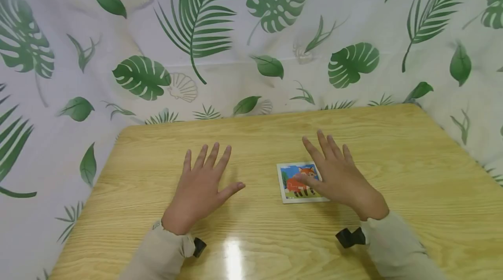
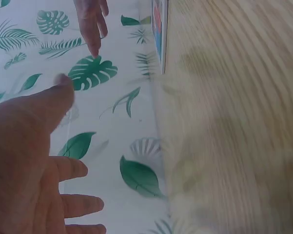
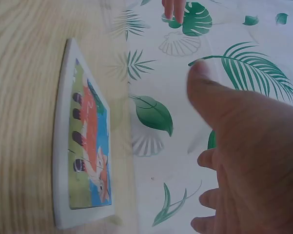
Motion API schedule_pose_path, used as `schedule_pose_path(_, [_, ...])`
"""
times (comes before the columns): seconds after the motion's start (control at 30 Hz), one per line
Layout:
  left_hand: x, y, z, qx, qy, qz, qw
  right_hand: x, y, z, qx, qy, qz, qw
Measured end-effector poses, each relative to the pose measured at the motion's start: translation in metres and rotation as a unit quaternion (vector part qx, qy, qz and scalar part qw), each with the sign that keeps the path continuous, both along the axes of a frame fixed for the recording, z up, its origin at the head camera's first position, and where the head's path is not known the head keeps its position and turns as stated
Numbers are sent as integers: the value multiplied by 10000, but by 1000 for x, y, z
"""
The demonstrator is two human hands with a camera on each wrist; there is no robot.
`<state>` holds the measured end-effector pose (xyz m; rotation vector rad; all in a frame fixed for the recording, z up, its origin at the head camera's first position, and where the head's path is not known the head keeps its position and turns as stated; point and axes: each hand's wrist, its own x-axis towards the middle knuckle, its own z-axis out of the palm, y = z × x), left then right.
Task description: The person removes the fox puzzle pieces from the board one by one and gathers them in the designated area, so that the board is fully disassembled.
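Observation:
A small square fox puzzle (image 1: 292, 184) with a white frame lies flat on the wooden table. Its picture shows an orange fox on grass under blue sky, and thin cut lines cross it in the right wrist view. My right hand (image 1: 341, 180) hovers over the puzzle's right side with fingers spread, its thumb overlapping the fox in the head view. To the left of the puzzle, my left hand (image 1: 201, 190) is held above the table, fingers straight and apart, holding nothing. In the right wrist view the puzzle (image 3: 90, 141) stands clear of the fingers.
The light wooden table (image 1: 251, 140) reaches back to a white cloth (image 1: 224, 74) printed with green leaves and shells, which hangs behind and at both sides. Black straps (image 1: 351, 237) show at the beige sleeves (image 1: 397, 245). A bright reflection lies near the front.

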<state>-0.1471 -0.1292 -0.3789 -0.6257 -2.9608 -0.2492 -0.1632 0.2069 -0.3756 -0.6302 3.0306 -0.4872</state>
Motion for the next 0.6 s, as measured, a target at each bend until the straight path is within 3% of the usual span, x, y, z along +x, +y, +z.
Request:
schedule_pose_path(0.33, [-19, 44, -7, -85, -472, -770, 9959, -1, -7, -17, -14, -203, 87, 9998])
schedule_pose_path(0.6, [-36, 85, -14, -477, -660, -1208, 9893, 0, -7, -21, 321, -312, 276, 9986])
